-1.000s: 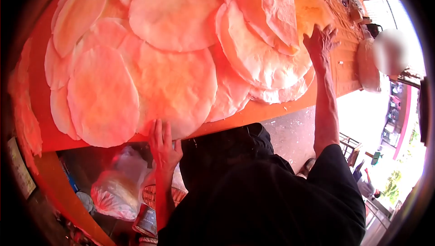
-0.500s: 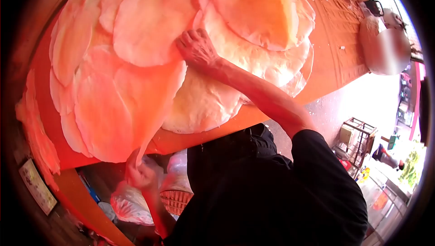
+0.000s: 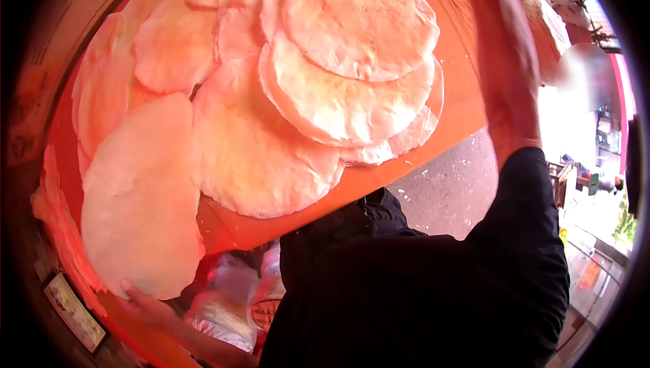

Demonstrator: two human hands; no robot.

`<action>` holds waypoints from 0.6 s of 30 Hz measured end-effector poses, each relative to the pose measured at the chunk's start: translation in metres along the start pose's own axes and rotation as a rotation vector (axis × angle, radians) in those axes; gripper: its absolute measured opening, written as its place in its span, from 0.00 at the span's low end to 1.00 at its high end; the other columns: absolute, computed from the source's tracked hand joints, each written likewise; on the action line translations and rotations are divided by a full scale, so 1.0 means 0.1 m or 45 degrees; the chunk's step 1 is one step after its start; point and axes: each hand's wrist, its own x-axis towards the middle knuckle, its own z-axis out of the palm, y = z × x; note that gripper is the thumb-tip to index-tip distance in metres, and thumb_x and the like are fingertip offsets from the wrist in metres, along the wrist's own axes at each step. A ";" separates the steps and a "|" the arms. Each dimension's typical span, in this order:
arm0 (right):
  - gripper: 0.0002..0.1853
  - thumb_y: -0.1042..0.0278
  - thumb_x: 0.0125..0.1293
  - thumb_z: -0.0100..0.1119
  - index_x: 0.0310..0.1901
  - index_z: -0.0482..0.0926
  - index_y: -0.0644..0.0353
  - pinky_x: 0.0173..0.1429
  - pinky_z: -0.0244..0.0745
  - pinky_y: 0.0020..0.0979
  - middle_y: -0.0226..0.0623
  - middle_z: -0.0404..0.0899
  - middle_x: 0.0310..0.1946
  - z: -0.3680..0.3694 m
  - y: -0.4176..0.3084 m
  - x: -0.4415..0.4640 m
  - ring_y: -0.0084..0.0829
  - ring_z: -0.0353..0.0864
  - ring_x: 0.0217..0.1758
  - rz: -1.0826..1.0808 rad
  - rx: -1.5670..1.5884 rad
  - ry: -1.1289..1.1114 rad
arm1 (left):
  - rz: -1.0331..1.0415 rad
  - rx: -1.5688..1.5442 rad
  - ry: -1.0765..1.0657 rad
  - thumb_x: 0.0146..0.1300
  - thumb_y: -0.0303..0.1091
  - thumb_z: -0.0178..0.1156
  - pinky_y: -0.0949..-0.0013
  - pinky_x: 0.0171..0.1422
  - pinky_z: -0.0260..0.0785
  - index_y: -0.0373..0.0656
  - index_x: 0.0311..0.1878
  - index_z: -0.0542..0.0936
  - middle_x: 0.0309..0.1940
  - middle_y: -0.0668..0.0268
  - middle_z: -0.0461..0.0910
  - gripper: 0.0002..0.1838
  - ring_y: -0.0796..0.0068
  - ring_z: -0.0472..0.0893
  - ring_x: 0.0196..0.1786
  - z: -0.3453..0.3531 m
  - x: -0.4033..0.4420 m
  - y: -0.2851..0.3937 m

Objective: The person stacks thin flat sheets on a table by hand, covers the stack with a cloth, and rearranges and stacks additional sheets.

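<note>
At the lower left, my left hand (image 3: 143,306) grips the bottom edge of a large, thin, pale flatbread (image 3: 142,199), thumb on top and fingers hidden underneath. This flatbread lies over the left part of the orange table, on top of others. Beside it is a wide round flatbread (image 3: 261,144), with a pile of flatbreads (image 3: 362,23) overlapping its upper right side. My right forearm (image 3: 504,56) rises blurred along the right, away from the bread; the hand itself runs out of the top of the view.
The orange table edge (image 3: 284,222) runs in front of my body. Below it are clear plastic bags (image 3: 227,307) and a basket (image 3: 265,312). A crumpled strip (image 3: 64,232) hangs along the table's left side. Bulky bags (image 3: 545,29) stand at the upper right.
My left hand has moved left with the flatbread's edge, and that flatbread now lies flatter, farther left. My right hand has let go of the bread and swung up and right.
</note>
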 end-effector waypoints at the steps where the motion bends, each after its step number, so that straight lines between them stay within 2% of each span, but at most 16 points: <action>1: 0.05 0.71 0.54 0.59 0.35 0.79 0.56 0.34 0.71 0.40 0.39 0.78 0.28 -0.20 0.03 -0.14 0.39 0.78 0.33 -0.068 -0.062 0.014 | -0.029 -0.030 -0.030 0.75 0.44 0.53 0.64 0.56 0.75 0.28 0.65 0.70 0.59 0.47 0.76 0.28 0.60 0.80 0.55 -0.01 0.13 0.09; 2: 0.06 0.71 0.55 0.59 0.36 0.79 0.56 0.35 0.71 0.40 0.39 0.78 0.29 -0.33 0.09 -0.32 0.39 0.79 0.34 -0.124 -0.163 0.004 | -0.059 -0.057 -0.063 0.75 0.44 0.52 0.64 0.56 0.75 0.28 0.65 0.71 0.59 0.47 0.76 0.27 0.60 0.80 0.55 0.00 0.25 0.18; 5: 0.07 0.71 0.58 0.59 0.39 0.79 0.56 0.37 0.73 0.39 0.38 0.79 0.32 -0.41 0.22 -0.84 0.38 0.80 0.37 -0.207 -0.399 -0.057 | 0.351 -0.196 0.065 0.75 0.37 0.53 0.65 0.53 0.76 0.28 0.63 0.73 0.55 0.49 0.79 0.22 0.64 0.81 0.52 0.22 0.65 0.56; 6: 0.08 0.71 0.59 0.59 0.40 0.79 0.56 0.38 0.73 0.39 0.37 0.79 0.33 -0.28 0.29 -1.06 0.38 0.80 0.38 -0.179 -0.485 -0.133 | 0.401 -0.141 0.100 0.75 0.34 0.53 0.65 0.53 0.77 0.29 0.62 0.74 0.53 0.50 0.81 0.20 0.65 0.82 0.51 0.29 0.75 0.64; 8: 0.09 0.71 0.60 0.58 0.43 0.78 0.55 0.40 0.74 0.39 0.37 0.80 0.34 0.19 0.44 -1.62 0.38 0.80 0.41 0.009 -0.593 -0.392 | 0.497 -0.036 0.170 0.74 0.29 0.54 0.66 0.51 0.78 0.29 0.61 0.75 0.49 0.53 0.83 0.17 0.68 0.83 0.48 0.47 0.91 0.81; 10: 0.14 0.69 0.61 0.60 0.49 0.76 0.55 0.50 0.73 0.43 0.36 0.78 0.41 0.69 0.53 -2.32 0.41 0.78 0.52 0.297 -0.507 -0.721 | 0.581 -0.297 0.021 0.70 0.25 0.57 0.68 0.49 0.79 0.30 0.56 0.78 0.44 0.54 0.85 0.14 0.68 0.84 0.45 0.79 0.80 1.40; 12: 0.17 0.72 0.59 0.58 0.51 0.74 0.61 0.55 0.69 0.51 0.49 0.75 0.49 0.86 0.44 -2.79 0.44 0.74 0.57 0.560 -0.175 -0.909 | 0.918 -0.440 -0.133 0.64 0.19 0.57 0.66 0.47 0.78 0.32 0.51 0.80 0.42 0.56 0.85 0.12 0.64 0.85 0.44 1.23 0.56 1.99; 14: 0.24 0.65 0.57 0.67 0.56 0.74 0.57 0.59 0.68 0.48 0.47 0.73 0.54 0.95 0.32 -3.09 0.45 0.71 0.62 0.419 -0.302 -0.538 | 1.246 -0.579 -0.307 0.58 0.14 0.57 0.63 0.44 0.78 0.33 0.45 0.82 0.41 0.57 0.85 0.13 0.59 0.85 0.42 1.67 0.22 2.51; 15: 0.29 0.63 0.57 0.69 0.60 0.73 0.58 0.63 0.65 0.47 0.48 0.73 0.58 0.90 0.28 -3.16 0.47 0.69 0.66 0.499 -0.143 -0.570 | 1.416 -0.622 -0.387 0.56 0.14 0.57 0.62 0.43 0.77 0.35 0.46 0.82 0.40 0.58 0.84 0.15 0.58 0.85 0.40 1.84 0.04 2.71; 16: 0.29 0.63 0.57 0.69 0.60 0.73 0.58 0.63 0.65 0.47 0.48 0.72 0.59 0.85 0.27 -3.21 0.47 0.68 0.67 0.523 -0.130 -0.543 | 1.554 -0.623 -0.539 0.55 0.16 0.59 0.61 0.44 0.77 0.36 0.49 0.82 0.39 0.58 0.84 0.17 0.59 0.84 0.40 1.97 -0.15 2.83; 17: 0.29 0.62 0.56 0.69 0.60 0.73 0.58 0.64 0.65 0.47 0.48 0.72 0.59 0.82 0.25 -3.27 0.47 0.67 0.68 0.547 -0.111 -0.518 | 1.546 -0.723 -0.677 0.55 0.21 0.62 0.60 0.45 0.77 0.37 0.53 0.80 0.40 0.57 0.83 0.19 0.59 0.84 0.41 2.22 -0.45 2.86; 18: 0.29 0.62 0.56 0.69 0.60 0.73 0.58 0.65 0.64 0.47 0.48 0.72 0.60 0.79 0.23 -3.32 0.47 0.67 0.68 0.567 -0.090 -0.488 | 1.656 -0.638 -0.820 0.56 0.27 0.64 0.58 0.49 0.76 0.37 0.55 0.77 0.45 0.56 0.82 0.22 0.58 0.82 0.47 2.35 -0.68 2.84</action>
